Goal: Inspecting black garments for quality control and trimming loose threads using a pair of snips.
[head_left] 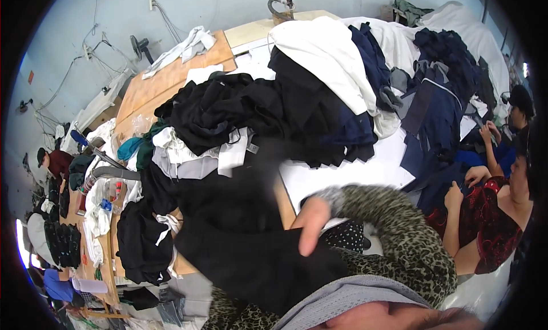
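Note:
My right hand (313, 222) grips the edge of a black garment (257, 253), thumb on top and the other fingers out of sight beneath the cloth. The garment hangs in front of my body, and its upper part is smeared by motion. My left hand is hidden behind the cloth; only its leopard-print sleeve (237, 310) shows at the lower edge. Past the garment, a heap of black clothes (228, 110) covers the table, with a white garment (328, 59) draped over dark ones beside it. White sheets (354, 178) lie under the pile's near edge.
On the right sit two people, one in a red-patterned top (485, 221), handling dark blue cloth (434, 141). To the left are a grey hose (114, 173), another black bundle (142, 244) with white ties, and a wooden table (171, 81). More people work at the far left.

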